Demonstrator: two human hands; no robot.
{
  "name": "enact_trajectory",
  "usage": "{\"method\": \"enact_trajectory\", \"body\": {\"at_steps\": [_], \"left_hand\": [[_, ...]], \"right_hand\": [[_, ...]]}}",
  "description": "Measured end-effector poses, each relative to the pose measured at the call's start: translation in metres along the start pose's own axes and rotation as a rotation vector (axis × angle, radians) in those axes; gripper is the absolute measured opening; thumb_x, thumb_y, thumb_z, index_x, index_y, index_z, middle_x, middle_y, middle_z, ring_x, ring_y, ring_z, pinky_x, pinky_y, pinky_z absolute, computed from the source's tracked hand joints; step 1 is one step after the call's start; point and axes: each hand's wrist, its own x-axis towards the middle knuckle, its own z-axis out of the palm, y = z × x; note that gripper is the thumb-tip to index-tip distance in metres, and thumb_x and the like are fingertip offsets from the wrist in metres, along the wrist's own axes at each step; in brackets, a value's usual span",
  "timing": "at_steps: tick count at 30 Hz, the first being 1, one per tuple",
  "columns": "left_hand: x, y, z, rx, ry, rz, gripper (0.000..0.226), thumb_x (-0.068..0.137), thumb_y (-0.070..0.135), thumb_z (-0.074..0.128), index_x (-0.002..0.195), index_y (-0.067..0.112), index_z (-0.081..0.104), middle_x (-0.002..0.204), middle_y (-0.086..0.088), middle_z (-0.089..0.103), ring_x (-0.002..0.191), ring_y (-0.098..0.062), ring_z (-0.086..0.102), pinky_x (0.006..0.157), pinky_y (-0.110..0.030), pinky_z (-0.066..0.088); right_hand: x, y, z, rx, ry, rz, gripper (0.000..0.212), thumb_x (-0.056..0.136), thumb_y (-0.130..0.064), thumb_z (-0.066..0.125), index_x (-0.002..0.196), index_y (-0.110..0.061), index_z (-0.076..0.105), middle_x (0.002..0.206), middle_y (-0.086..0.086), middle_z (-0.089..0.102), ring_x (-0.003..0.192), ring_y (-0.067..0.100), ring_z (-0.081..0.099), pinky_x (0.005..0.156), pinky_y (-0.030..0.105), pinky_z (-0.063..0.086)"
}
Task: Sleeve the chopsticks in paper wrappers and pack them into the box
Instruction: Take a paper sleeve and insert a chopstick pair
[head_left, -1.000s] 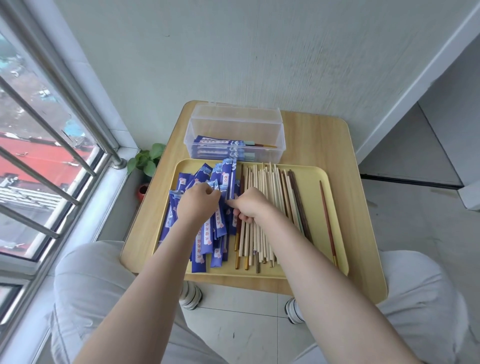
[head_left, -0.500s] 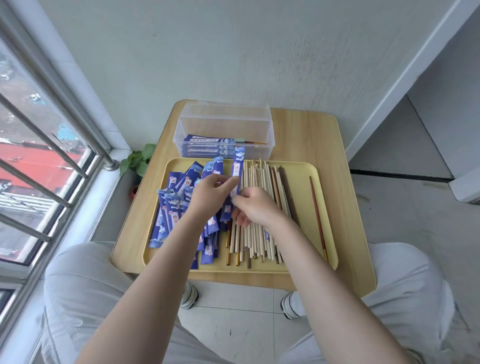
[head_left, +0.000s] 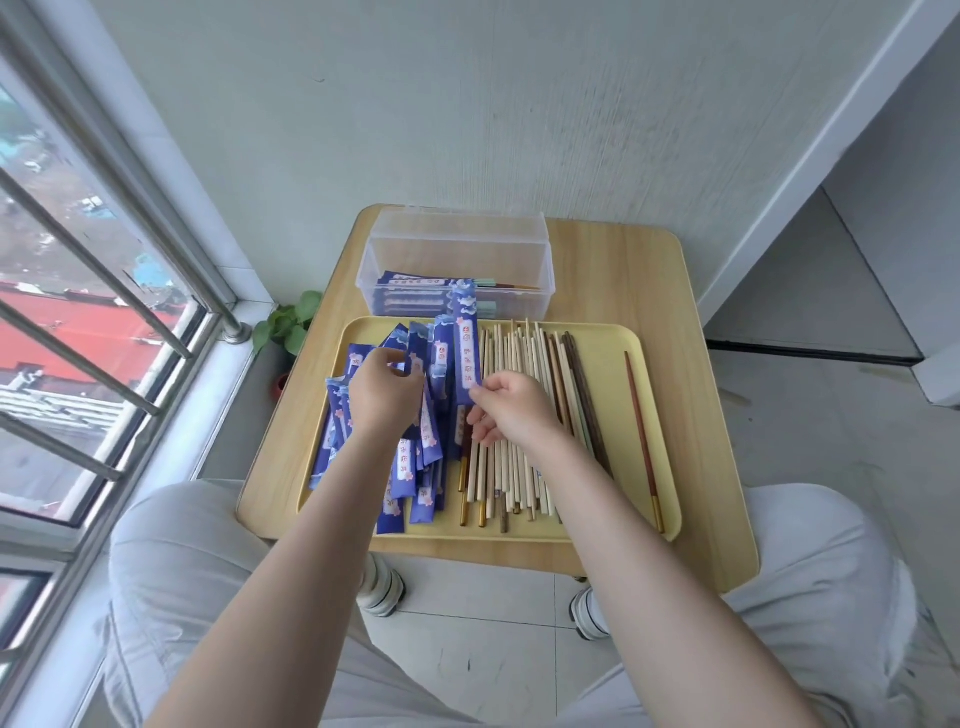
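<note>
Right hand (head_left: 511, 410) pinches the near end of one blue paper wrapper (head_left: 464, 340) between thumb and fingers, the rest of the fingers loosely curled. The wrapper stands lifted off the pile, long axis running near-to-far, its far tip pointing at the clear plastic box (head_left: 457, 270) and overlapping the box's near wall in this view. Left hand (head_left: 384, 392) hovers over the heap of blue wrappers (head_left: 410, 467) with fingers curled; can't tell if it actually has hold of anything.

Everything sits on a yellow tray (head_left: 613, 343) on the small wooden counter (head_left: 623, 270). Wrappers fill the left half, mostly lying near-to-far, a few fanned out. Bare chopsticks (head_left: 519, 467) lie in a parallel bunch down the middle, same direction, near tips close to the tray's near rim. One reddish chopstick (head_left: 641, 441) lies alone near the right rim, with bare tray between it and the bunch.

The box sits just beyond the tray's far-left edge, a few sleeved pairs inside lying left-to-right. Bare counter shows to its right.
</note>
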Motion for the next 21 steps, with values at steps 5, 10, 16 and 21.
{"method": "enact_trajectory", "body": {"at_steps": [5,10,16,21], "left_hand": [[-0.007,0.006,0.004,-0.039,0.065,0.15,0.023,0.097,0.028,0.051,0.106,0.011,0.064,0.106,-0.005,0.056,0.107,-0.027,0.052,0.081,-0.035,0.04],[-0.021,0.029,0.008,-0.723,-0.402,-0.043,0.048,0.105,0.05,0.037,0.113,0.011,0.065,0.093,-0.011,0.073,0.084,-0.025,0.071,0.077,-0.037,0.056],[-0.039,0.037,0.033,-0.727,-0.383,-0.1,0.048,0.105,0.053,0.038,0.089,0.011,0.056,0.057,0.003,0.033,0.047,-0.013,0.031,0.042,-0.023,0.029],[-0.043,0.037,0.044,-0.599,-0.463,-0.135,0.05,0.103,0.059,0.03,0.089,0.014,0.046,0.054,0.004,0.031,0.043,-0.012,0.028,0.043,-0.022,0.025]], "right_hand": [[-0.014,0.01,-0.009,0.089,-0.101,-0.015,0.014,0.102,-0.016,0.055,0.11,-0.008,0.063,0.076,0.008,0.067,0.057,0.017,0.061,0.05,0.027,0.051],[-0.026,0.022,-0.013,0.292,-0.376,0.067,0.015,0.105,-0.011,0.049,0.107,-0.001,0.06,0.067,0.006,0.054,0.053,0.016,0.049,0.048,0.027,0.042],[-0.037,0.021,-0.039,-0.017,-0.217,0.063,0.016,0.1,-0.017,0.054,0.096,-0.007,0.065,0.069,0.003,0.061,0.051,0.015,0.053,0.045,0.025,0.042],[-0.032,0.034,-0.081,-0.464,0.417,0.01,0.014,0.102,-0.019,0.049,0.102,-0.014,0.062,0.088,-0.001,0.064,0.07,0.016,0.059,0.058,0.028,0.047]]}}
